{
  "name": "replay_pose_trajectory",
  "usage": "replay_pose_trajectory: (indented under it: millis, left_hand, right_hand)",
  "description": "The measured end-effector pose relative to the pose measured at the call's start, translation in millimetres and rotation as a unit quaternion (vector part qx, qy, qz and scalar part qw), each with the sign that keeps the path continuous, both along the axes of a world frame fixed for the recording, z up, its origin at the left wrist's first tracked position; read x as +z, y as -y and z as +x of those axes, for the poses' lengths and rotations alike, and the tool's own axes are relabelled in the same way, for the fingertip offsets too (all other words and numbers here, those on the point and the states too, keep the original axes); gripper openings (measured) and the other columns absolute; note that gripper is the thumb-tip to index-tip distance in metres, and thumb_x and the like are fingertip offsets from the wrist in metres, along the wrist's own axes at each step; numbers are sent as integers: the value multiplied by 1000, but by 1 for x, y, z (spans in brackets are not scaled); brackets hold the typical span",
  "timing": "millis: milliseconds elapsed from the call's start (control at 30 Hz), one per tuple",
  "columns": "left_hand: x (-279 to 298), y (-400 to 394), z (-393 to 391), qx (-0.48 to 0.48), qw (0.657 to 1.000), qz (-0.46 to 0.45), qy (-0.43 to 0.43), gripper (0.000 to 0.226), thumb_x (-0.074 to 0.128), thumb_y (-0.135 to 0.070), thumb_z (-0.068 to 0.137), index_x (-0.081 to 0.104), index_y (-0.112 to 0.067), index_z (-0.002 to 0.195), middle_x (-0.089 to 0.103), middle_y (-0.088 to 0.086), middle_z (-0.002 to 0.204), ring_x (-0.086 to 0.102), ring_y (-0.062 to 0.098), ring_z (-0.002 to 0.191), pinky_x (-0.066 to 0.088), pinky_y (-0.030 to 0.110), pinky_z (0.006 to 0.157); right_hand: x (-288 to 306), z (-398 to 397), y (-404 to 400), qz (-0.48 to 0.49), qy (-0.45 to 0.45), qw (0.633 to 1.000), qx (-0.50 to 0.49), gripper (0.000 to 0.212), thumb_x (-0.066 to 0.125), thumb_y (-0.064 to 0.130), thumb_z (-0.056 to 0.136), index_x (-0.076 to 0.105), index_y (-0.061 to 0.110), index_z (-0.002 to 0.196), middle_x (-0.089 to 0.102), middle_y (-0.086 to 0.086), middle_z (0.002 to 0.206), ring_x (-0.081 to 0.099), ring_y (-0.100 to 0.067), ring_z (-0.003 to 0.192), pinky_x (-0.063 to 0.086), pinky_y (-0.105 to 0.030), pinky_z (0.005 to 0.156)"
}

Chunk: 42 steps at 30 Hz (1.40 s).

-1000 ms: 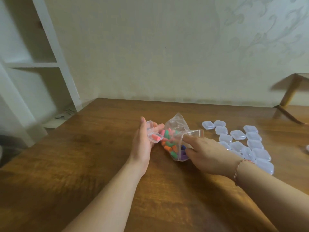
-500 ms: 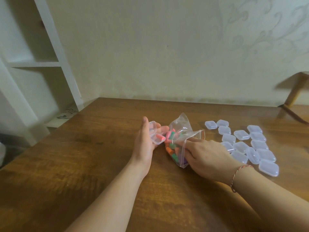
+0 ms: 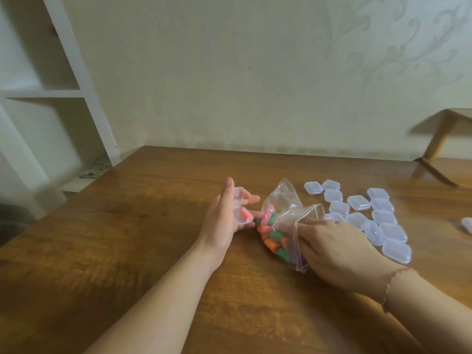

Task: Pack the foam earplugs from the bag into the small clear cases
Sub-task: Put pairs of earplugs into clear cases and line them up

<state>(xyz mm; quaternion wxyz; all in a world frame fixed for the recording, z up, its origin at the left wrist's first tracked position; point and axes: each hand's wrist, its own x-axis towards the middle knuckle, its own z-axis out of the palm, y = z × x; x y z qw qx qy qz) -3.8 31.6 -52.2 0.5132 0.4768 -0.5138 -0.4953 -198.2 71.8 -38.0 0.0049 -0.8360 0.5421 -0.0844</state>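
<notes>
Reaching into bag: the right hand (image 3: 337, 247) has its fingers pushed into the mouth of the bag (image 3: 286, 221); I cannot tell if they already pinch an earplug, the plastic hides the fingertips.
Step in hand: fetching the second plug for the open case, I judge.
Next move: bring one plug out and lay it beside the pink one, then snap the lid down.
Left hand (image 3: 224, 218): stands on its edge on the counter (image 3: 127, 251), palm turned to the bag, fingers grasping the open case (image 3: 241, 209).
Open case: one pink earplug (image 3: 244, 215) lies inside.
Earplugs (image 3: 274, 237): mixed colours, most are in the bag between both hands.
Empty cases (image 3: 378, 221): closed, clustered farther right on the counter.
</notes>
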Motion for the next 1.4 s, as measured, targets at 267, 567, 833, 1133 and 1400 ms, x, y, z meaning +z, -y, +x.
replay_pose_trajectory:
  millis: [267,567,833,1133,1400]
  left_hand:
    - [2,5,7,6,999,44,22,61,29,-59,98,62,-9,104,73,10,99,74,17,91,56,34,88]
    - [4,3,10,-1,998,45,36,63,28,-61,98,63,-9,104,73,12,95,74,20,90,56,40,93]
    - [4,-1,7,-20,998,24,47,61,30,-61,95,62,-11,104,72,10,90,73,20,88,57,37,87]
    - [6,-27,-9,-57,991,-116,-19,51,26,-55,101,63,-19,101,68,2,85,66,13,82,52,26,74]
    - [-2,-64,-35,-257,956,-102,-101,40,23,-36,100,55,-18,116,63,10,100,60,21,85,48,32,72]
  right_hand:
    - [-2,1,2,-23,-5,1000,-10,29,30,36,99,57,27,96,53,12,95,56,-13,78,47,-25,58]
    - [5,-12,-19,-54,149,987,-22,27,64,22,85,60,48,77,46,34,74,48,10,61,30,-8,47]
    - [2,-24,-42,-24,304,947,-97,18,79,27,75,65,35,66,53,34,52,53,11,57,35,-7,44]
    - [10,-33,-48,-49,472,878,-58,4,71,33,79,69,33,82,71,7,79,51,-8,47,45,-23,45]
    - [21,-13,-71,-94,521,848,30,7,66,28,84,69,32,88,74,13,91,64,-16,70,48,-30,45]
